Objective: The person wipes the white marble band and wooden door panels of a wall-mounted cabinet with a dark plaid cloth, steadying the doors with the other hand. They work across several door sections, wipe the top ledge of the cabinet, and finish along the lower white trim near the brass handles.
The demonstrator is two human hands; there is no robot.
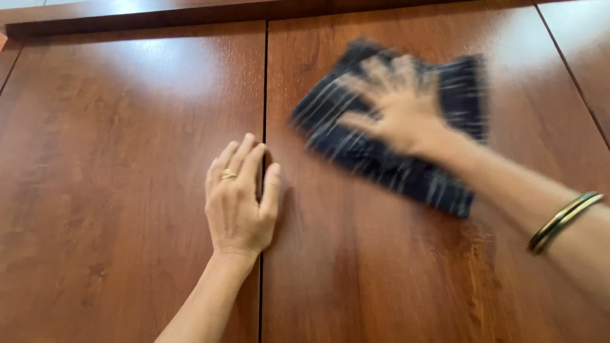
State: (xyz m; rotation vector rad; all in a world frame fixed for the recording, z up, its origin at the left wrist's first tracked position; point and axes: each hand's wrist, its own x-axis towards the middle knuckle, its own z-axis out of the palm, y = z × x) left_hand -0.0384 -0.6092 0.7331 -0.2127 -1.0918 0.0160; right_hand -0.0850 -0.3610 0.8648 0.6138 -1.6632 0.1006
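Observation:
My right hand point(397, 105) presses flat, fingers spread, on a dark blue striped cloth point(445, 184) against the right wooden panel point(381, 273). Both the hand and the cloth are motion-blurred. A bangle sits on that wrist. My left hand point(238, 200), with a ring on one finger, rests flat with fingers together on the left wooden panel point(114, 178), its thumb across the vertical seam point(264, 82) between the two panels. It holds nothing.
The glossy brown wood surfaces fill the view. A darker wooden ledge point(159, 16) runs along the top. Another seam point(572, 70) marks a third panel at the far right.

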